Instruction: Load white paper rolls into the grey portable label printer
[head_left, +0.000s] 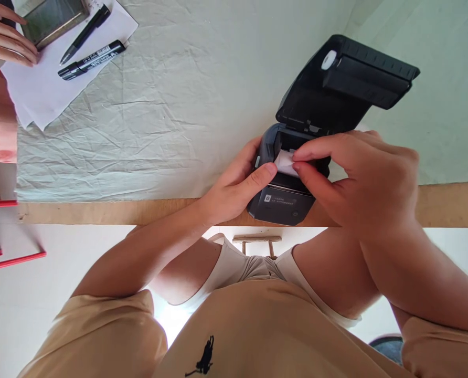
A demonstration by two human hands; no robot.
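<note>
A dark portable label printer rests at the table's front edge, its lid swung up and back. My left hand grips the printer's left side, thumb over the rim of the open bay. Inside the bay lies a white paper roll, only partly visible. My right hand reaches in from the right, with thumb and forefinger pinching the paper's edge. The other fingers of that hand are curled and partly hidden.
At the upper left, another person's hand lies beside a dark-screened device. White paper sheets there carry a pen and a black marker. A creased pale cloth covers the wooden-edged table.
</note>
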